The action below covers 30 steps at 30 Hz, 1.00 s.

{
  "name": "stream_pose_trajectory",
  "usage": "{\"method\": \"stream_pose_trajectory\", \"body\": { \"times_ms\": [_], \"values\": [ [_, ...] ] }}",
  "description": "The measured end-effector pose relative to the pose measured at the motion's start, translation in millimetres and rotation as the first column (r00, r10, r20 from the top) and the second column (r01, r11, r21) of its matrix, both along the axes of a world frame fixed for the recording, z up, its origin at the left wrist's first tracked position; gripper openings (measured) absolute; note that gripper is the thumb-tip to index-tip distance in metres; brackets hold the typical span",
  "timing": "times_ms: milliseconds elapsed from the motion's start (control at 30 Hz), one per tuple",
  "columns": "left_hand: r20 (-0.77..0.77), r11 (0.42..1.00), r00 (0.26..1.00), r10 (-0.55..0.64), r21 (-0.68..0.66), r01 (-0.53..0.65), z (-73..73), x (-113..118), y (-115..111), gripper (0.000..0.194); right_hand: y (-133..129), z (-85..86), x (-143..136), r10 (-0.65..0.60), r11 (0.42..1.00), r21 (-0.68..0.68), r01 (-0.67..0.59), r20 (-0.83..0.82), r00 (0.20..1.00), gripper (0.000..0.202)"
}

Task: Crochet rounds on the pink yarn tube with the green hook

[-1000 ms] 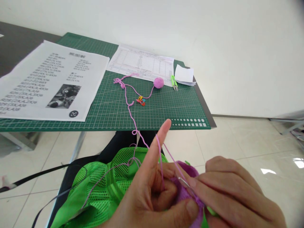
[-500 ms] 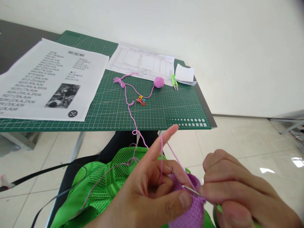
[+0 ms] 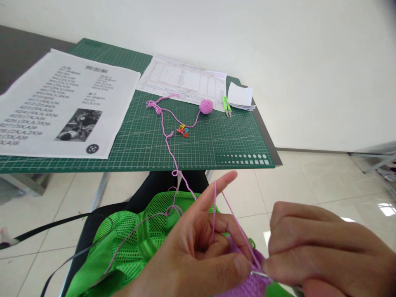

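My left hand (image 3: pixel 207 255) pinches a piece of purple crochet work (image 3: pixel 247 286) at the lower middle, index finger stretched out. Pink yarn (image 3: pixel 232 211) loops over that finger and runs down to the edge of the work. My right hand (image 3: pixel 321 247) is closed on a silver crochet hook (image 3: pixel 259 274), whose tip lies at the work's edge beside my left thumb. Most of the hook is hidden by my fingers. A small green stitch marker (image 3: pixel 252 243) shows behind the work.
On the green cutting mat (image 3: pixel 198 152) lie a pink yarn ball (image 3: pixel 206 107), colored stitch markers (image 3: pixel 183 130), green snips (image 3: pixel 227 107), a paper stack (image 3: pixel 240 95), a form (image 3: pixel 185 78) and a printed pattern sheet (image 3: pixel 40 123). A green mesh garment (image 3: pixel 154 206) covers my lap.
Both hands and the crochet work have moved slightly down and to the right. The hook has dropped with them, and less of its shaft shows.
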State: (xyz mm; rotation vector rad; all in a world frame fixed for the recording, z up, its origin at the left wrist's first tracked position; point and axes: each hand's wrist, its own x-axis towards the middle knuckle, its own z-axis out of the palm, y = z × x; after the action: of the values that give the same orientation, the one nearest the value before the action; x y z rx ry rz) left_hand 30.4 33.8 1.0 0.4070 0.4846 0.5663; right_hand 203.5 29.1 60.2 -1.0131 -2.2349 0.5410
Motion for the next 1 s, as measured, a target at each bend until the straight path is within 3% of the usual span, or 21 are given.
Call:
{"method": "stream_pose_trajectory", "body": {
  "times_ms": [167,333,500,633,700,767,867,933,1000],
  "values": [
    [-0.017,0.999,0.999,0.040,0.012,-0.040,3.1,1.5,-1.5,0.079,-9.2,-5.1,10.2,0.031,0.999,-0.033,-0.029,0.045,0.999,0.042],
    [-0.025,0.994,0.995,0.095,0.051,-0.094,2.2,3.0,-6.3,0.075,-8.7,-4.3,10.3,-0.010,1.000,0.020,0.008,0.113,0.994,0.044],
    [-0.179,0.971,0.962,0.205,0.163,-0.177,-0.1,7.6,-12.1,0.073,-9.2,-5.7,3.3,-0.072,0.974,0.224,0.008,0.276,0.959,0.040],
    [-0.314,0.933,0.899,0.306,0.289,-0.217,-2.9,10.3,-15.6,0.076,-5.3,-22.8,-9.8,-0.197,0.946,0.314,0.083,0.351,0.916,0.035],
    [-0.361,0.909,0.856,0.371,0.331,-0.254,-4.3,11.3,-17.3,0.084,-1.3,-40.1,-17.2,-0.225,0.930,0.344,0.130,0.252,0.941,0.034],
    [-0.423,0.889,0.800,0.426,0.362,-0.282,-5.0,12.5,-18.7,0.094,1.4,-61.7,-23.0,-0.268,0.895,0.377,0.236,0.032,0.963,0.035],
    [-0.469,0.882,0.755,0.459,0.342,-0.324,-4.6,13.7,-18.5,0.096,0.1,-89.6,-26.2,-0.284,0.787,0.506,0.353,-0.211,0.935,0.029],
    [-0.430,0.902,0.795,0.427,0.267,-0.339,-4.4,12.2,-16.5,0.087,-3.5,-95.8,-24.3,-0.276,0.752,0.536,0.384,-0.273,0.922,0.028],
    [-0.357,0.932,0.862,0.361,0.163,-0.323,-4.5,8.3,-13.5,0.081,-7.9,-89.9,-20.3,-0.280,0.768,0.529,0.363,-0.233,0.931,0.030]
  ]
}}
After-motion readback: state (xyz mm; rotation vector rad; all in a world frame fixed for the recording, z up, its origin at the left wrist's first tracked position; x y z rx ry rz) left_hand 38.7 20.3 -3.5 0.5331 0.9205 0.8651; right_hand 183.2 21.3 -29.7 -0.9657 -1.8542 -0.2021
